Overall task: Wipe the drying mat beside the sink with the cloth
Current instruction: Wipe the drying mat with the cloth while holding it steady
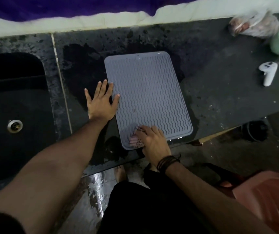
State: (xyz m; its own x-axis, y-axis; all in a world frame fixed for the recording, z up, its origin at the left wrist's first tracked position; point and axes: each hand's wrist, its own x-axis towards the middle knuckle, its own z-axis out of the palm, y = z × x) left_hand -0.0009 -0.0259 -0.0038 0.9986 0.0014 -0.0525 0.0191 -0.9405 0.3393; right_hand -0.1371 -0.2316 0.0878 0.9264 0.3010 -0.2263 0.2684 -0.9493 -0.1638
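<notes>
Low in the frame the right hand (152, 141), fingers bent over a small pinkish cloth (134, 141), presses it onto the near left corner of the grey mat (148, 92) at centre frame. The left hand (101, 102) lies flat with fingers spread, straddling the mat's left edge. The counter (219, 81) looks wet around the mat, so a hard stroke could slide the mat toward the sink (13, 98) at left, and so little cloth may miss the grooves between the wavy ribs.
</notes>
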